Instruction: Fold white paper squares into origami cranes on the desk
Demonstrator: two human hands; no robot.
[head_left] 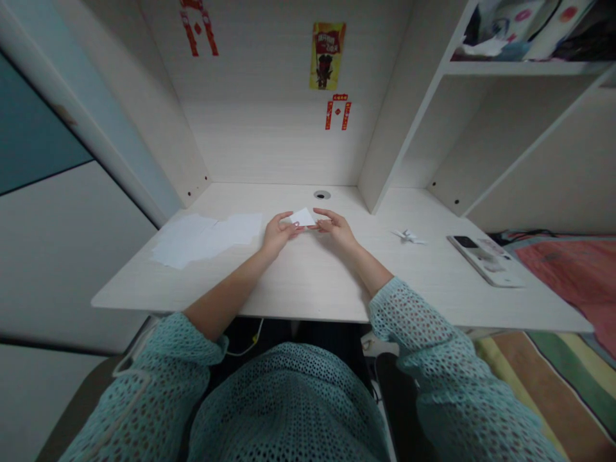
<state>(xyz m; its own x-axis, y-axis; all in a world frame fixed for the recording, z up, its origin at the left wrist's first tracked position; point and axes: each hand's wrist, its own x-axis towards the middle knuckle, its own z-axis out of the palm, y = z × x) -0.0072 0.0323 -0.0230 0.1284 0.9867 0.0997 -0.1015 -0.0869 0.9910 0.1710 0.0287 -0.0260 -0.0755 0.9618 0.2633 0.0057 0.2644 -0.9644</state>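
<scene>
A small piece of folded white paper [303,217] is held between my two hands, just above the middle of the desk. My left hand [278,233] grips its left side, thumb in front and forefinger behind. At the right edge, my right hand [335,227] pinches the paper low down, its forefinger stretched out above. Some fingers are hidden behind the paper and the hands. Several white paper sheets [192,239] lie spread on the desk to the left of my left hand. A small folded white paper figure [408,237] rests to the right of my right hand.
A phone [485,260] in a pale case lies at the right of the white desk [303,289]. Behind stands a back panel with red and yellow stickers [327,56]. A divider [409,122] rises at the back right, beside a filled shelf [529,67]. A cable hole [322,194] sits at the rear.
</scene>
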